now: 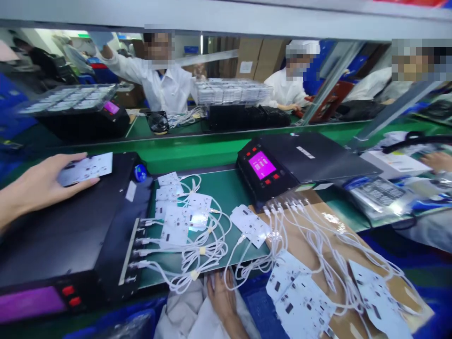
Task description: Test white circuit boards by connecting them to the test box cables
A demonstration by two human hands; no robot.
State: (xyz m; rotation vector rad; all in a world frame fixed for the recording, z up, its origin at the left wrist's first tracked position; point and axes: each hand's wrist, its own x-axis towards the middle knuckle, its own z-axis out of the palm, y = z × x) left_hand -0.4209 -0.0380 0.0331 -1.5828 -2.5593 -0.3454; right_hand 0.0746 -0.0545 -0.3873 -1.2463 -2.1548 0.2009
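At the left, my left hand (45, 186) grips a white circuit board (93, 168) between thumb and fingers, over the top of a black tester box (67, 226). Low in the middle, my right hand (221, 294) lies flat over white cloth at the bench's front edge, fingers stretched out and holding nothing; the fingertips are partly hidden. Several white boards (174, 223) with coiled white cables (208, 254) lie beside the box, whose side sockets have cables plugged in. Another cabled board (250, 225) sits to their right.
A second black box (300, 157) with a lit magenta screen (262, 165) stands at centre right. Larger white boards (300, 296) and cables lie on brown cardboard (318, 221). A metal post (395, 106) rises at right. Co-workers sit across the bench; another person's hand (439, 162) shows at far right.
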